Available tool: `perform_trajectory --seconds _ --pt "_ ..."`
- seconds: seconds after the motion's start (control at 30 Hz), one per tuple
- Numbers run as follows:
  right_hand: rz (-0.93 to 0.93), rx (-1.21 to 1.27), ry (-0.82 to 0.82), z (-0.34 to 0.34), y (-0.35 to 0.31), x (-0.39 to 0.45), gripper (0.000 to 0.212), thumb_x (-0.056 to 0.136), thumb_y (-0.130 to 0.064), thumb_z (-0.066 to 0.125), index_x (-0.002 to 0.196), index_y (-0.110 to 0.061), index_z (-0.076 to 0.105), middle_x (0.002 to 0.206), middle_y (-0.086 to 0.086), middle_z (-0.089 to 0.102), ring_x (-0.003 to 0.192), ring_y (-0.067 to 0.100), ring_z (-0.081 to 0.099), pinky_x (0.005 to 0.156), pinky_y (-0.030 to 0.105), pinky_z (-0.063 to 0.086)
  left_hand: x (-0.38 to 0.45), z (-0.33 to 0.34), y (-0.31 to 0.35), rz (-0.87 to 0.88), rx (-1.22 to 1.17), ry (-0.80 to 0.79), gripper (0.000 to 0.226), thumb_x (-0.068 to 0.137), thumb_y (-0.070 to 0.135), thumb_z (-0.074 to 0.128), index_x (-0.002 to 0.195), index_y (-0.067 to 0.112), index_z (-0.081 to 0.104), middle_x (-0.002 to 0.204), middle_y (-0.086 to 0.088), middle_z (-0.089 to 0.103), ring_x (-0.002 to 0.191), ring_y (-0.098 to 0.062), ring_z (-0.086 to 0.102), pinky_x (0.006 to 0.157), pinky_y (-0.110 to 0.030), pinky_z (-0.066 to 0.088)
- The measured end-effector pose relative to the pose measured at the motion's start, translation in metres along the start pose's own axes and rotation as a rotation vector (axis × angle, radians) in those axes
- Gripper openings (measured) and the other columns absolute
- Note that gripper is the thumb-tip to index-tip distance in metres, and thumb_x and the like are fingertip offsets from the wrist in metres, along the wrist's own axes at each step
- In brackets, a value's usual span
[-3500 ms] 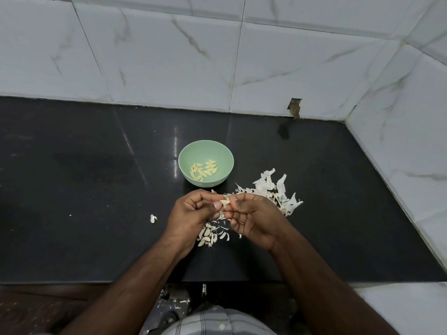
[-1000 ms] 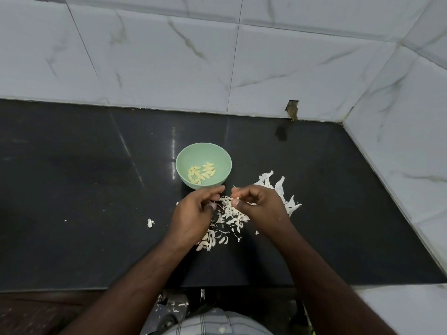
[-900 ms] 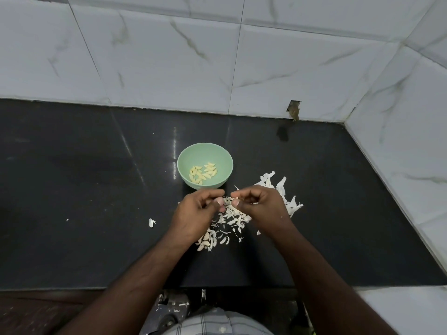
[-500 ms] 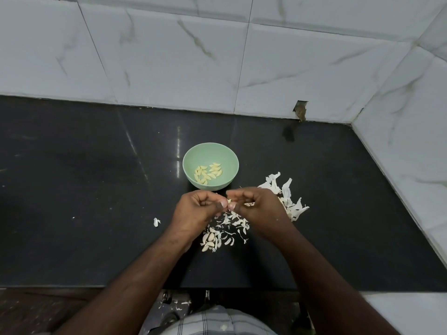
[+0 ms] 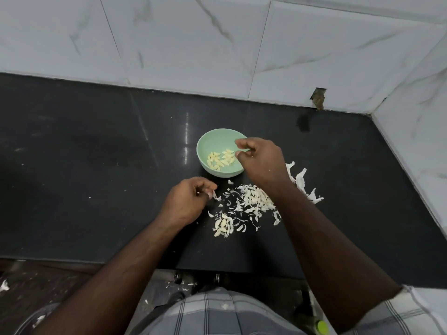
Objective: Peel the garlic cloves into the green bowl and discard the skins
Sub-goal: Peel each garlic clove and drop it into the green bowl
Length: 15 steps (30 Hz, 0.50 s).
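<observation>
Right hand (image 5: 260,159) over the green bowl (image 5: 212,141), fingers loosely curled, grip released. Left hand (image 5: 186,204) pinches a skin scrap (image 5: 214,196) near the skins (image 5: 251,201) on the counter (image 5: 96,165).

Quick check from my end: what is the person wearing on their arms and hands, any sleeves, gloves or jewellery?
No gloves: the left hand and right hand are bare, as are both forearms. A short checked sleeve, white with dark lines, shows at the right upper arm. No ring or watch is visible in this frame.
</observation>
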State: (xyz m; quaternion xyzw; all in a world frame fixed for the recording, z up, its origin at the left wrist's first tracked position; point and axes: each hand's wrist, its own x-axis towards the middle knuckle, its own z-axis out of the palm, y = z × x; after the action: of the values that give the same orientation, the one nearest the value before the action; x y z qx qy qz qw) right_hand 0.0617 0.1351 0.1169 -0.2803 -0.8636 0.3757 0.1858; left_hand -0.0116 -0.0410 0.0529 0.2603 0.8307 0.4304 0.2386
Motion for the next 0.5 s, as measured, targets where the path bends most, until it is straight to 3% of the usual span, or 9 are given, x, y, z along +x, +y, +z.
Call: perform_trajectory --seconds 0.07,0.13,0.23,0.3,0.4,0.5 --pt "0.001 0.005 -0.060 0.003 0.004 -0.010 0.020 0.093 -0.022 0.065 0.110 -0.022 0.075 0.096 -0.007 0.076 0.083 -0.001 0.068 0.085 0.021 0.053 -0.004 -0.002 -0.004 -0.019 0.083 -0.069 0.015 0.090 0.019 0.073 0.095 0.034 0.073 0.083 0.018 0.071 0.077 0.009 0.064 0.067 -0.009 0.043" --pt "0.032 -0.026 -0.183 0.010 0.018 -0.025 0.017 0.093 -0.021 0.064 0.106 -0.024 0.075 0.086 -0.009 0.075 0.073 -0.002 0.067 0.075 0.020 0.054 -0.008 -0.001 -0.009 -0.017 0.149 -0.116 0.013 0.087 0.022 0.077 0.092 0.034 0.073 0.079 0.019 0.071 0.074 0.009 0.063 0.068 -0.011 0.043" --pt "0.040 -0.150 -0.348 0.022 0.042 -0.046 0.020 0.091 -0.017 0.065 0.107 -0.024 0.075 0.101 -0.010 0.074 0.082 0.001 0.063 0.076 0.012 0.048 -0.013 0.003 -0.011 -0.010 0.207 -0.156 0.010 0.082 0.028 0.081 0.087 0.032 0.074 0.077 0.018 0.071 0.076 0.006 0.064 0.073 -0.018 0.048" --pt "0.058 -0.192 -0.407 0.025 0.051 -0.058 0.016 0.090 -0.021 0.069 0.104 -0.022 0.076 0.093 -0.010 0.072 0.080 0.001 0.060 0.068 0.008 0.040 -0.016 0.008 -0.011 -0.002 0.212 -0.198 0.015 0.078 0.035 0.084 0.085 0.032 0.072 0.077 0.017 0.071 0.074 0.002 0.065 0.073 -0.024 0.051" --pt "0.098 -0.204 -0.464 0.026 0.060 -0.072 0.016 0.084 -0.026 0.076 0.100 -0.025 0.074 0.081 -0.012 0.069 0.075 0.001 0.061 0.066 0.017 0.043 -0.021 0.018 -0.013 0.028 0.276 -0.251 0.033 0.071 0.041 0.087 0.094 0.030 0.067 0.082 0.011 0.068 0.077 -0.003 0.063 0.073 -0.028 0.050" --pt "0.082 -0.246 -0.487 0.030 0.066 -0.081 0.026 0.080 -0.029 0.079 0.104 -0.028 0.072 0.085 -0.011 0.067 0.081 0.005 0.060 0.073 0.025 0.046 -0.022 0.027 -0.020 0.109 0.359 -0.227 0.039 0.071 0.040 0.085 0.101 0.032 0.062 0.090 0.013 0.060 0.085 -0.004 0.057 0.075 -0.029 0.049"
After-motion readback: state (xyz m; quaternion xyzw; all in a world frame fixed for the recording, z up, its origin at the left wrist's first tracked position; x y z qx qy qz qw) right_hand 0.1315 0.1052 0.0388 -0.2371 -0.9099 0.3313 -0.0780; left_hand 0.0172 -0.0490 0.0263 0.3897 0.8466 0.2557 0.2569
